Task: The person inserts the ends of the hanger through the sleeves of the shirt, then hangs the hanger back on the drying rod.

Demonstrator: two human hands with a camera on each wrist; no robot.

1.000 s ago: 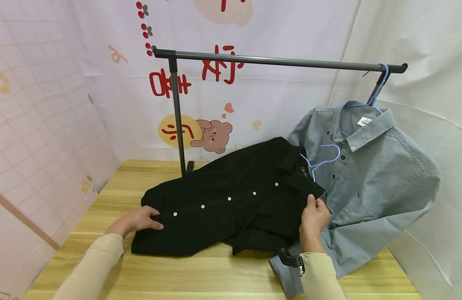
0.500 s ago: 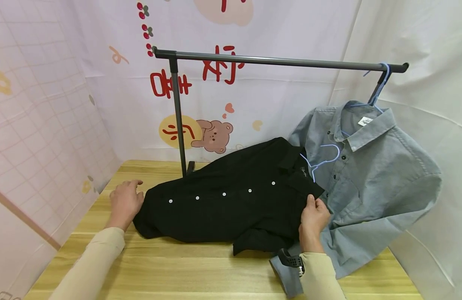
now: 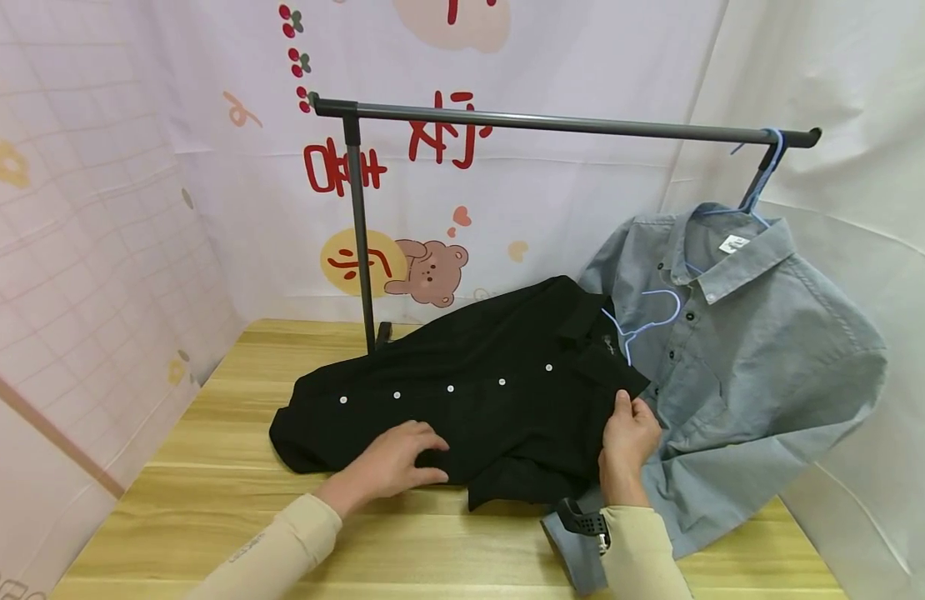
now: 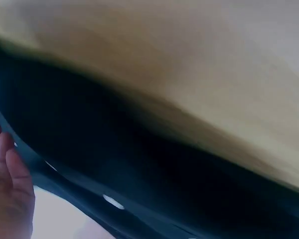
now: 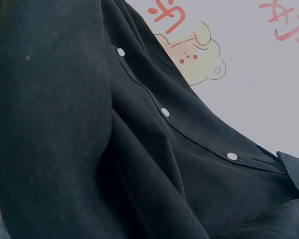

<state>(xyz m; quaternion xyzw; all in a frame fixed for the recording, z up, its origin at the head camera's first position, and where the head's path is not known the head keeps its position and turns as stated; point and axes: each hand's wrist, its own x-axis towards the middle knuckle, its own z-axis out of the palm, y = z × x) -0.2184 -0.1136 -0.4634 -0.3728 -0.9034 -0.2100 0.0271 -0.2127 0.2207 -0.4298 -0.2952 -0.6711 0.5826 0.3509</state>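
Observation:
A black shirt (image 3: 425,417) with white buttons lies spread over the table, its collar toward the right. The hook of a light purple hanger (image 3: 650,327) sticks out of its neck opening. My right hand (image 3: 632,429) pinches the shirt just below the collar tip. Over the shirt's near edge is my left hand (image 3: 395,458), fingers relaxed and thumb apart, with nothing between them. In the left wrist view the left hand (image 4: 10,184) shows at the lower left beside the dark cloth, which is blurred. The right wrist view shows the shirt front with its buttons (image 5: 165,112) and no hand.
A dark metal clothes rack (image 3: 582,123) stands at the back of the wooden table (image 3: 230,500). From its right end a grey-blue shirt (image 3: 770,358) hangs on a blue hanger (image 3: 762,183), one sleeve trailing onto the table. Printed cloth walls (image 3: 230,208) surround the table.
My left hand let go of the shirt's hem, went to its left end, then moved right to the near edge. The hem now lies folded back somewhat. The right hand kept its hold near the collar.

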